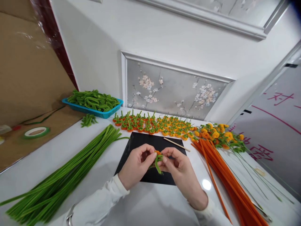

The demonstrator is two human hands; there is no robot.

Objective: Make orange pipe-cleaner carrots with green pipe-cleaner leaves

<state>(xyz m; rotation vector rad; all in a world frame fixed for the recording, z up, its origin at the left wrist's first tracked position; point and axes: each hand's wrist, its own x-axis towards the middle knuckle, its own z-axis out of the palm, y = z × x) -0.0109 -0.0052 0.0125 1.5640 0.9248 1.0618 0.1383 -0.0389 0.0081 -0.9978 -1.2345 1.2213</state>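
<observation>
Your left hand (137, 163) is pinching a small orange piece (157, 152), and your right hand (181, 168) is gripping a green strip (157, 165) just beside it, both grips narrow. The orange piece is sitting between your fingertips, above the black mat (145, 140) on the desk (152, 204). You seem to be fixing green onto orange; the next move is probably calling for a steady left hold while the right is bending the strip. Your fingers are covering the join, so its form is hard to make out. The orange stems (227, 180) are running off the bottom edge.
</observation>
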